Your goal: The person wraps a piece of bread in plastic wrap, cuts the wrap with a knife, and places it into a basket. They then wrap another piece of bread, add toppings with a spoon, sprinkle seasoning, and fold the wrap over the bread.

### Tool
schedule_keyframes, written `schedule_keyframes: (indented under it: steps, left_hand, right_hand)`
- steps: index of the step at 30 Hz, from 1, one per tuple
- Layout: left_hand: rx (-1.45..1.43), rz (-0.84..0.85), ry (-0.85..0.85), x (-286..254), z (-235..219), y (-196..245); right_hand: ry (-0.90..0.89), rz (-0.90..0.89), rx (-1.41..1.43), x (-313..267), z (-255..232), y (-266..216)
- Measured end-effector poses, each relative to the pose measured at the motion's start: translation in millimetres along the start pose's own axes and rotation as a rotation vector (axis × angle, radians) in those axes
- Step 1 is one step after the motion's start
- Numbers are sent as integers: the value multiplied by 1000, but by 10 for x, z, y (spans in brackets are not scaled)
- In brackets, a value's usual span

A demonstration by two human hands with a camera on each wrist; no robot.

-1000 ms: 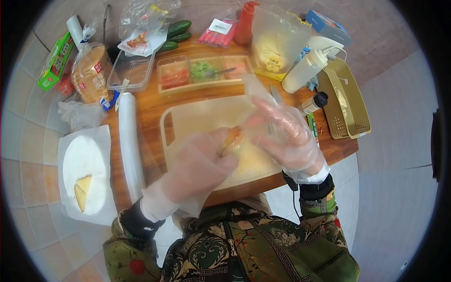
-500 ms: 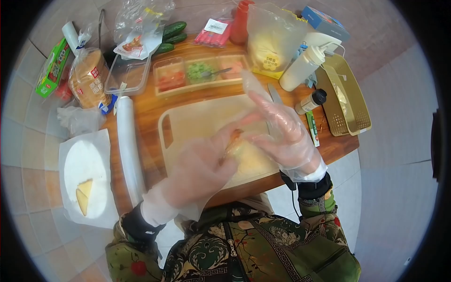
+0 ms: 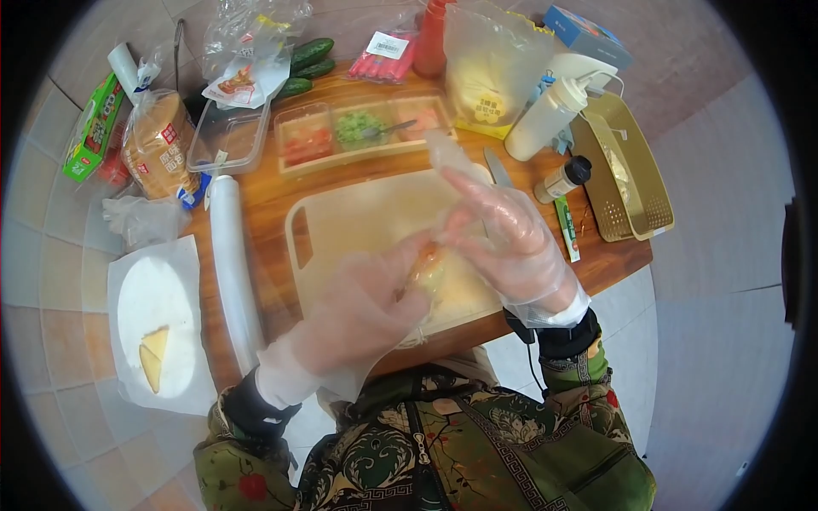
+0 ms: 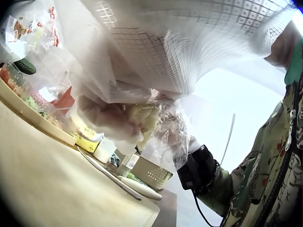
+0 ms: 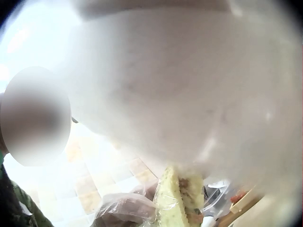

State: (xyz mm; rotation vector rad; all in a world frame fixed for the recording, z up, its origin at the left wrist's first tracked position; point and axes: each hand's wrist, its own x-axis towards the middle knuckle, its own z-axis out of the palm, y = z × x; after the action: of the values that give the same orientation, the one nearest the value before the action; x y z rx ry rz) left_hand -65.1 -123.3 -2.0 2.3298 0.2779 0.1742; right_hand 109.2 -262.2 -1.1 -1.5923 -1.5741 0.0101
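Observation:
A folded piece of pale yellow bread with a browned edge (image 3: 426,271) is held above the cutting board (image 3: 341,213). My gloved left hand (image 3: 362,294) grips it from the left, fingers curled round it. My gloved right hand (image 3: 520,255) meets its upper right edge, thumb and a fingertip pinched together there and one finger stretched upward. The right wrist view shows the bread (image 5: 170,201) parted, with brownish matter inside. In the left wrist view the bread (image 4: 144,120) shows between the hands, partly hidden by loose glove plastic.
Two yellow triangular pieces (image 3: 153,359) lie on a white plate (image 3: 153,285) at left, beside a plastic roll (image 3: 232,264). Behind the board stands a sectioned tray (image 3: 362,157) of chopped food. A knife (image 3: 497,168), squeeze bottle (image 3: 545,119), seasoning jar (image 3: 562,180) and basket (image 3: 635,213) are right.
The bread stays in the left hand, tilting slightly. My right hand has shifted a little left and its thumb and fingertip have come closer together at the bread's edge.

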Motion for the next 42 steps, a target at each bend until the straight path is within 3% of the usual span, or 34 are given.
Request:
schedule_keyframes:
  steps: [2, 7, 14, 17, 26, 29, 31, 34, 38, 40, 42]
  left_hand:
    - [-10, 17, 19, -4, 4, -5]
    - [-97, -39, -27, 0, -83, 86]
    - [-40, 25, -43, 2, -60, 69]
    - [-59, -38, -107, 12, -96, 117]
    - [-17, 42, -70, 5, -42, 57]
    - [-67, -22, -112, 22, -71, 80]
    - [-77, 20, -59, 24, -47, 60]
    - [-114, 6, -72, 24, -76, 79]
    - [-132, -21, -104, 34, -92, 118]
    - [-95, 45, -89, 28, -57, 86]
    - [-44, 79, -61, 13, -8, 34]
  right_hand:
    - [39, -14, 61, -3, -4, 11]
    - [-86, 28, 198, 6, -78, -5]
    - [-93, 100, 166, -12, -42, -44]
    - [-9, 134, 130, -29, 15, -50]
    - [-18, 103, 13, -59, 41, -29]
    - [109, 103, 240, -115, 90, 42]
    - [52, 72, 440, -99, 27, 30]
    - [-46, 97, 439, -56, -5, 26]
    - [-46, 140, 371, -76, -17, 6]
    - [-67, 241, 393, -84, -27, 4]
    - [-69, 233, 385, -68, -28, -10]
